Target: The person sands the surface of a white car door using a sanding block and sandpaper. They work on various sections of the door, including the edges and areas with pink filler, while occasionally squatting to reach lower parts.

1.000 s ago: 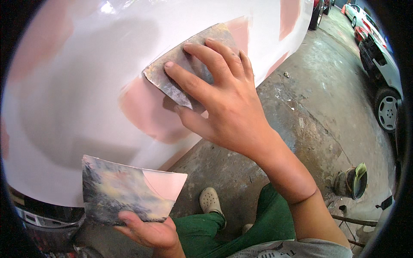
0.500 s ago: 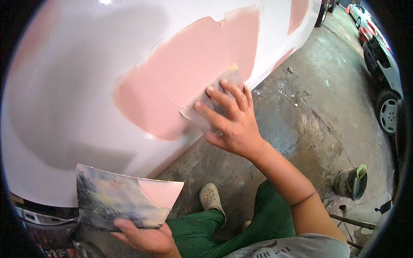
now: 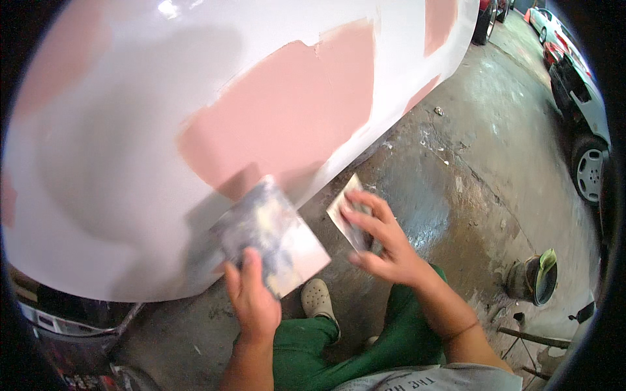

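Note:
My left hand grips the lower edge of a thin mixing board, smeared grey and yellow, with pale pink filler at its right corner. The thumb lies on the board's face. My right hand holds a flat filler spreader, its pale face tilted toward the board, a short gap apart from it. Beyond both hands is a white car body panel with a broad, smooth patch of pink filler. The board's shadow falls across the lower end of the patch.
More pink patches mark the panel. A dark bucket with something green in it stands on the stained concrete floor at right. Behind it is a car with a silver wheel. A dark car part sits at lower left.
My right hand has drawn the spreader off the pink patch, back toward me. My left hand has raised the board and brought it right, near the spreader, turning it.

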{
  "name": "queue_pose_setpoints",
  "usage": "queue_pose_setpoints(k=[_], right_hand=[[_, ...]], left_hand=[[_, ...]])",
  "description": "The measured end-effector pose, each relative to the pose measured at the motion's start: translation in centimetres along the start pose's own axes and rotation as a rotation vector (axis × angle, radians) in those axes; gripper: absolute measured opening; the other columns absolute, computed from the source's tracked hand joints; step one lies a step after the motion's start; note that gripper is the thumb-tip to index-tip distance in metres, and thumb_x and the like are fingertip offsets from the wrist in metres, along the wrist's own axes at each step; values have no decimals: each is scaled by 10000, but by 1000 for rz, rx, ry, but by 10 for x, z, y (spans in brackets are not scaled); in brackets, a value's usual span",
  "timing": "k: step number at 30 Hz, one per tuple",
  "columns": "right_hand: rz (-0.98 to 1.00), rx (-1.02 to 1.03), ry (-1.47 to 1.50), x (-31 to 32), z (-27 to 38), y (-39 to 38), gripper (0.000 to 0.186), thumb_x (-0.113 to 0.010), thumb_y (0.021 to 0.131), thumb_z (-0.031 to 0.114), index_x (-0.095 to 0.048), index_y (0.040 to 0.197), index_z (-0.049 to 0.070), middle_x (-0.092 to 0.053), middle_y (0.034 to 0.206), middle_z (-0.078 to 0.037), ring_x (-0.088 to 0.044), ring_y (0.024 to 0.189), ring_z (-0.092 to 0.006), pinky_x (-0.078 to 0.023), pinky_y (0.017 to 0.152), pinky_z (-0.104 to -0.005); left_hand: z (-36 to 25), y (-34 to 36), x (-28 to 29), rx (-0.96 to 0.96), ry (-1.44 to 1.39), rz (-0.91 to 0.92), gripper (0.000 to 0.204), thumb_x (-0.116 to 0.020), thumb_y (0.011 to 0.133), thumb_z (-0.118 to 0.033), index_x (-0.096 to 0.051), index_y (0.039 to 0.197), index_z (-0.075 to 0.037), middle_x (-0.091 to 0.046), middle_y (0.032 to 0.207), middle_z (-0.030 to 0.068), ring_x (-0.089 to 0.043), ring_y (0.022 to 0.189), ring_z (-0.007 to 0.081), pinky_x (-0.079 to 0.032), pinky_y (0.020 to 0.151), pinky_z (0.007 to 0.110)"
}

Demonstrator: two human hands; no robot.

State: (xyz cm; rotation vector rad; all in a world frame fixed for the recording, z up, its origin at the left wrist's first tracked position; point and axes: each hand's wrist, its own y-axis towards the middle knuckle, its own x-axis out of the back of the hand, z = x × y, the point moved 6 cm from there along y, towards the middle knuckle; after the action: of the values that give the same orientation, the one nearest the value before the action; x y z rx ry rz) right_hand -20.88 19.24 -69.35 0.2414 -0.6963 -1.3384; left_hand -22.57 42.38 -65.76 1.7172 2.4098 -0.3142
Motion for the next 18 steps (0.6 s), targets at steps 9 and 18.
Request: queue_pose_setpoints(k=[9,18], right_hand=[[214,-21,13,13,45,-23,653,-742,821,292,-568,1436,157,-417,1499,-199,-380,1405,-406,-276,1170,-531],[63,-61,-362,65,62,-11,581,-738,771,278,-638,1324,131,-515,1378,-190,-475,1304,-393,-373,1091,-514]], left_hand=[[28,5,-48,210,-158,199,363,-545,1015,-165,-483,1336,-7,-595,1246,124,-595,1105,230,-476,979,399],[-5,-16,-55,-301,456,445,342,-486,1043,-145,-514,1324,46,-617,1221,139,-575,1142,224,-449,1017,385]])
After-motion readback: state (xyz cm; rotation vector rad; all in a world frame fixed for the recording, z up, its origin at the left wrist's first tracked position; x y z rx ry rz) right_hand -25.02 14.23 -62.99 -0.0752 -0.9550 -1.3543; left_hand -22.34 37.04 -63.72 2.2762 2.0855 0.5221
